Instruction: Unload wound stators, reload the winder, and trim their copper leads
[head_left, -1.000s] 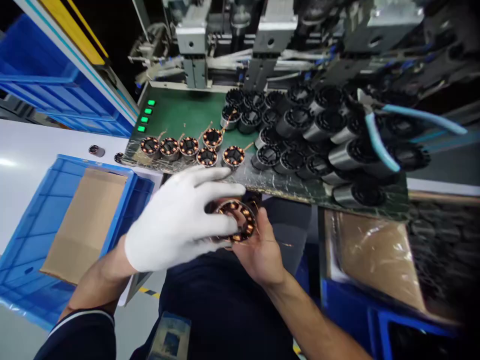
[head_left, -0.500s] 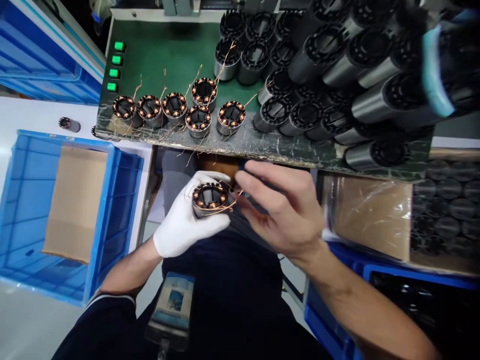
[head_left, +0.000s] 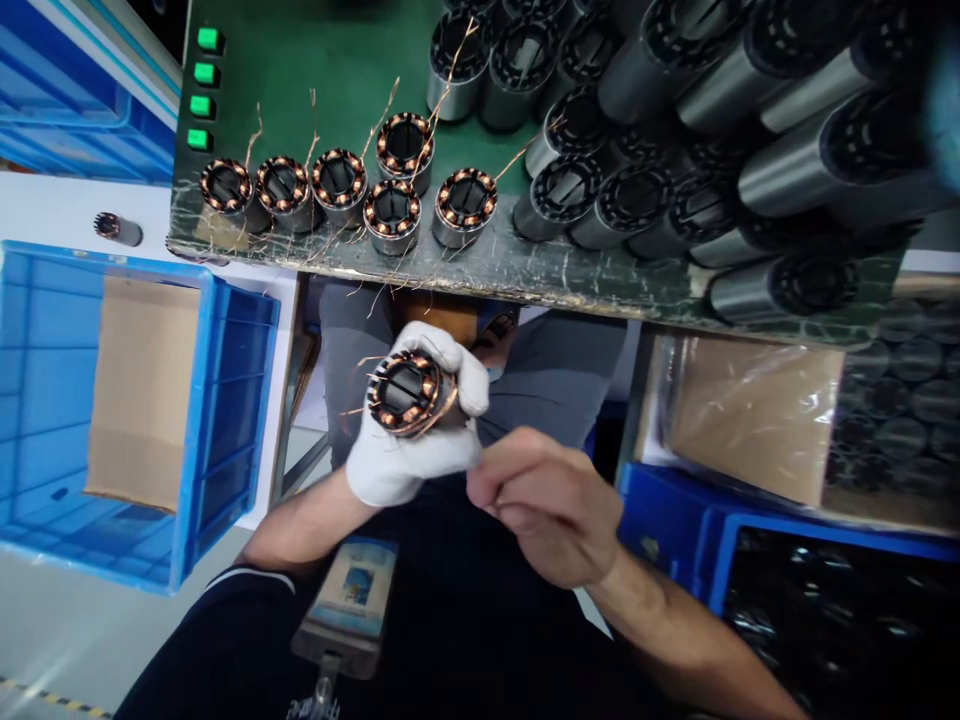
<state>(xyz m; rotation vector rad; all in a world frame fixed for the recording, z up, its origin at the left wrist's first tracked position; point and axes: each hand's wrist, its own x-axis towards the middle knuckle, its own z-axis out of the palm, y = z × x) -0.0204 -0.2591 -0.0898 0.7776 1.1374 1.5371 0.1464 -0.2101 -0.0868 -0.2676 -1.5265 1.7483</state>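
My left hand, in a white glove, is wrapped round a motor stator wound with copper wire. The stator's open end tilts up toward me, and loose wire ends stick out on its left side. A bundle of copper wire bends along its right rim. Bare and close beside the gloved thumb, my right hand has its fingers curled and pressed together; anything between the fingertips is hidden. Several copper-wound stators stand along the front edge of the green bench, their wires pointing up.
Many unwound stator cores crowd the bench's right side. Green buttons line its left. A blue crate with cardboard stands at left, a small core behind it. At right are a plastic-wrapped box and another blue bin.
My left hand has turned the stator, tilting its open end leftward. My right hand has moved down from the wires, and its fingers have closed together. The view has shifted slightly.
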